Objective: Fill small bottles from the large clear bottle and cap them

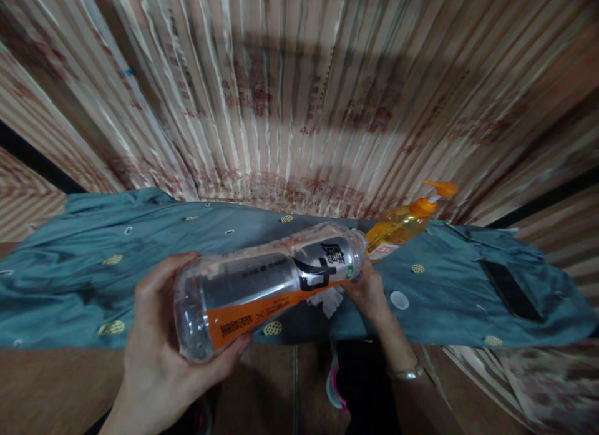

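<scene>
1. Teal cloth drapes the desk, running in folds from its left end to its right; its far edge meets a pleated curtain.
2. Along the left half, patterned cloth spreads between the left end and the left hand; another stretch lies between a round white cap and a dark, phone-like slab set aslant near the right end.
3. Left grip: wrapped around the base of a large clear plastic bottle, thumb underneath, just over the near edge. The bottle slants across the middle, its neck towards the far right.
4. Right hand: beside that neck, fingers partly hidden; I cannot tell what its grip holds. A silvery band circles the wrist.
5. Past the neck, near the far edge, leans an orange-topped pump bottle of yellow liquid; whether the two bottles touch is unclear.
6. Bold black characters and an "×" mark the large bottle's orange and clear label; blur hides the rest. Small print on the pump bottle's label is unreadable.
7. Crumpled white tissue lies near the front edge, below the large bottle.
8. Brown floor shows below; the curtain bears reddish prints.
</scene>
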The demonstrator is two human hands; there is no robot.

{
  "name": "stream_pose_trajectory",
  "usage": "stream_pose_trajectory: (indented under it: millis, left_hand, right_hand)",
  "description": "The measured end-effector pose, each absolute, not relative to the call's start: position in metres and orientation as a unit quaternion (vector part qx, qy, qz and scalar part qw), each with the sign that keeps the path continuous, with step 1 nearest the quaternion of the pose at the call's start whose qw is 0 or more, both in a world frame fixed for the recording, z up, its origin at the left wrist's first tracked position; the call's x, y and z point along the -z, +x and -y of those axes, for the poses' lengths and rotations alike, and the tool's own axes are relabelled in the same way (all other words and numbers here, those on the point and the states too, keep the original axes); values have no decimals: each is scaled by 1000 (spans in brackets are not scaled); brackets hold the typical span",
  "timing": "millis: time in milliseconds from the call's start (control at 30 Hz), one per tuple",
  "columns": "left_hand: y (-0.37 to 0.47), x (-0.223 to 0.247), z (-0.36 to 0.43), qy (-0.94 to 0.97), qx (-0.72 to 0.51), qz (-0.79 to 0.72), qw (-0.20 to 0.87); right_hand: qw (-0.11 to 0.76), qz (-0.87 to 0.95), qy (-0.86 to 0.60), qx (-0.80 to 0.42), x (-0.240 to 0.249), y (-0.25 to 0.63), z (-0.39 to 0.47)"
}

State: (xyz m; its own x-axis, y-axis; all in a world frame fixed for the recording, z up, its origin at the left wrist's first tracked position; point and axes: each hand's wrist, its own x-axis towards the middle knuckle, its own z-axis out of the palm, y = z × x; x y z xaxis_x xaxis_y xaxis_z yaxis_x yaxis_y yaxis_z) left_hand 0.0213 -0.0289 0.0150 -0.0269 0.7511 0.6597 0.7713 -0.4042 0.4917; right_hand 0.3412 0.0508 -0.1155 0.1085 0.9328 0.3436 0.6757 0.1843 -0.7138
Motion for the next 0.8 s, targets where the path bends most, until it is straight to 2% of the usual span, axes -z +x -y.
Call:
stream_pose_trajectory:
  millis: [800]
  left_hand:
    - [18,-17,31,-717,446,535,14]
  right_hand:
    - [407,648,-624,-160,107,338,-49]
